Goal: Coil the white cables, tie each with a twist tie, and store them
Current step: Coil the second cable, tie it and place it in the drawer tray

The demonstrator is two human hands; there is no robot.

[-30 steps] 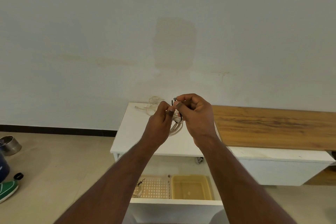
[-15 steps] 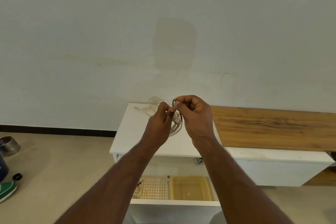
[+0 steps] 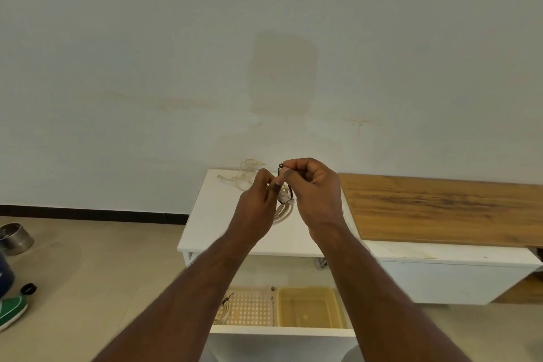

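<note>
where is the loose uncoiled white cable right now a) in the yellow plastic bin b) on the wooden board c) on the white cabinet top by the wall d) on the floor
c: the loose uncoiled white cable lies on the white cabinet top near the wall, behind the left hand.

Loose cable on cabinet; trays in drawer below.

Most of the coiled cable is hidden behind the left hand and right hand; only loops below the fingers show. The black twist tie disappears between the fingertips, its knot too small to read. A shoe is cut by the left edge.
</note>
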